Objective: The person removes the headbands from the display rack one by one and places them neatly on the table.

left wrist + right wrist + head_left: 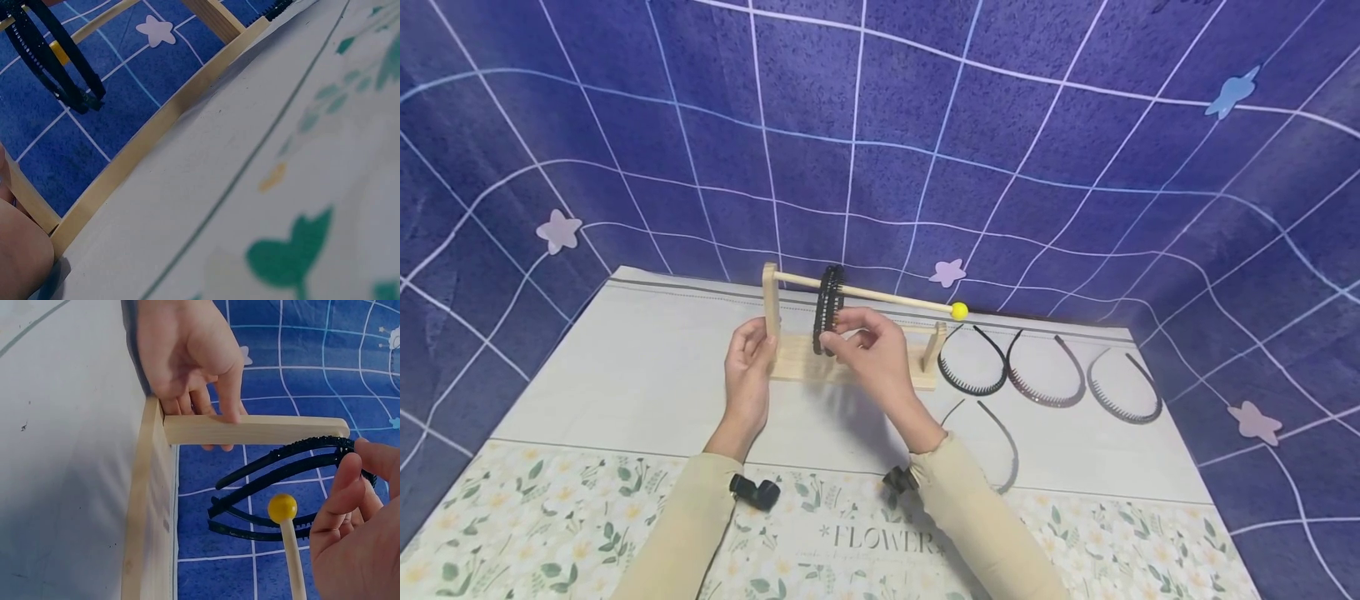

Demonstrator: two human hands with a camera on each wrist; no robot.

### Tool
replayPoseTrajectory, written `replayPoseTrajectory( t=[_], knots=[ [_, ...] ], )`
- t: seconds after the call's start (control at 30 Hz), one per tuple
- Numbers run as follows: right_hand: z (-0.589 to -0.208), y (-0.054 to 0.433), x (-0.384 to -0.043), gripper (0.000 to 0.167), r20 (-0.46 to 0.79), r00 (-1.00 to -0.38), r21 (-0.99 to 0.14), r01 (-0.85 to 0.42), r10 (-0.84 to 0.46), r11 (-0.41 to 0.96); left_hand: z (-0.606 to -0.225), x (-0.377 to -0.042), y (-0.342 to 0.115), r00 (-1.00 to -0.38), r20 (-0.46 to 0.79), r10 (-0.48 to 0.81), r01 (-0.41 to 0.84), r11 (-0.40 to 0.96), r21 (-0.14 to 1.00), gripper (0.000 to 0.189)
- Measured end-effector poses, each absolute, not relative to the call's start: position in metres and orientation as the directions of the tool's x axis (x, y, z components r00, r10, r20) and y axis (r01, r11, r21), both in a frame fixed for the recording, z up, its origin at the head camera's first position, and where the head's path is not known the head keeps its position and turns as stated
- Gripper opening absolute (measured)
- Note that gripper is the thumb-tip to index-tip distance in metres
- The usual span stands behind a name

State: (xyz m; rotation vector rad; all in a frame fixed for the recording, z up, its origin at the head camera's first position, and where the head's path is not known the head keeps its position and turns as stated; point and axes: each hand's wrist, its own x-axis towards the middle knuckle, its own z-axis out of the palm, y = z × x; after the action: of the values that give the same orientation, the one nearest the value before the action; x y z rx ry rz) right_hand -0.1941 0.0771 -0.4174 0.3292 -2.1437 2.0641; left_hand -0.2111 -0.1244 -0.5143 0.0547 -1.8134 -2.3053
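A wooden stand (820,371) has a tall post on its left and a rod (895,297) tipped with a yellow ball (959,312). Several black toothed headbands (827,308) hang together on the rod, left of its middle. My left hand (748,358) grips the tall post (250,429) low down, thumb on one side and fingers on the other. With thumb and fingertips, my right hand (876,350) pinches a headband in the hanging bunch. The right wrist view shows the pinch at the band's side. Only part of my left hand (24,250) shows in the left wrist view.
Three dark headbands (976,389) (1051,402) (1123,414) lie in a row right of the stand. A greyish headband (1015,450) lies nearer, beside my right forearm. A short post (934,346) rises at the stand's right end. Blue gridded cloth (880,125) backs the table.
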Motion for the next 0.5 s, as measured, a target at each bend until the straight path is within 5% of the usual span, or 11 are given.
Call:
replayPoseTrajectory(
  t=[0.5],
  knots=[
    [-0.4134,0.0849,-0.1935,0.023,0.291,-0.955,-0.954,-0.294,-0.055,0.06,-0.5144,-0.2119,-0.1242,-0.978,0.1,-0.184,0.144,-0.244,0.959,0.028]
  ],
)
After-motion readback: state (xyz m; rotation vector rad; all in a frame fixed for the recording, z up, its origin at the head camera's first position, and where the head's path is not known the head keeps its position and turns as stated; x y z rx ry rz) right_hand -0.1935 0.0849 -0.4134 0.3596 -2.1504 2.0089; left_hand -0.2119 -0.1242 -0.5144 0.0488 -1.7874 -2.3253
